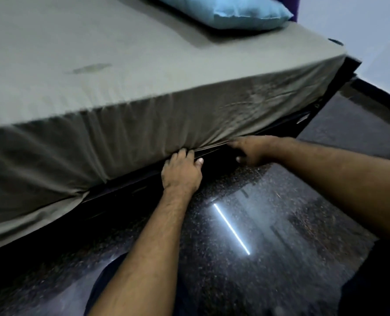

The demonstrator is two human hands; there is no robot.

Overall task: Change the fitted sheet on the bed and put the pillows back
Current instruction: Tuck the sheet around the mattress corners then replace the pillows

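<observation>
A grey-green fitted sheet (125, 124) covers the mattress top and hangs down its near side in folds. My left hand (181, 172) grips the sheet's lower hem at the bottom of the mattress, fingers curled over the cloth. My right hand (251, 150) is just to its right, fingers pushed in under the hem between mattress and dark bed frame (321, 103). Further left the hem hangs loose over the frame. A light blue pillow (235, 12) lies on the far right part of the bed.
A glossy black speckled floor (269, 224) runs along the bed's near side and reflects a strip light. A pale wall stands at the right behind the bed's corner. My dark-clothed knees show at the bottom edge.
</observation>
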